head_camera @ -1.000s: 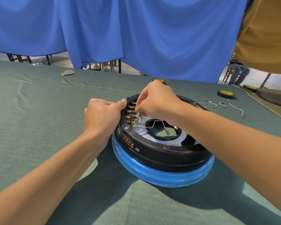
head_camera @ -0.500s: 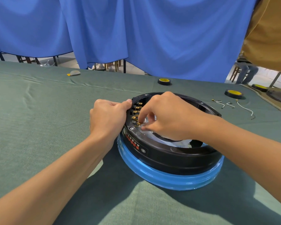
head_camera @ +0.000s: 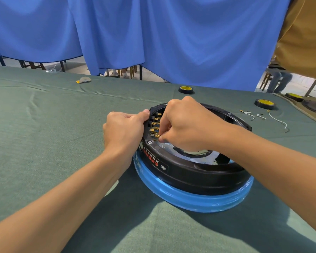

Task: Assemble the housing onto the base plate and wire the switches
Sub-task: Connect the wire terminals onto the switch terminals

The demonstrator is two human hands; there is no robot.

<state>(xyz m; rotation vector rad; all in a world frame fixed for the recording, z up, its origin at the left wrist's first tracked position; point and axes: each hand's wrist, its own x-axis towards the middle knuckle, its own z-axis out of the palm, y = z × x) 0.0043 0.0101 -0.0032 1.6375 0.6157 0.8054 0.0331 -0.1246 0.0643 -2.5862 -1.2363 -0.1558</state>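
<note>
A round black housing [head_camera: 199,172] sits on a blue-rimmed base plate [head_camera: 193,198] in the middle of the green table. A column of brass switch terminals [head_camera: 154,125] lines its inner left wall. My left hand [head_camera: 124,130] grips the housing's left rim, thumb on top. My right hand [head_camera: 186,125] reaches inside and pinches a brass wire connector [head_camera: 156,136] at the lowest terminal. The wires inside are mostly hidden under my right hand.
Loose white wires [head_camera: 274,119] lie on the cloth at the right. Two black-and-yellow tape rolls [head_camera: 185,89] [head_camera: 264,103] stand behind the housing, a small scrap [head_camera: 84,80] at the back left. A person in a mustard shirt [head_camera: 305,37] stands at the far right. Blue curtains hang behind.
My right hand has moved down from the upper terminals to the lowest one, covering the white wires. The left hand keeps its grip on the rim.
</note>
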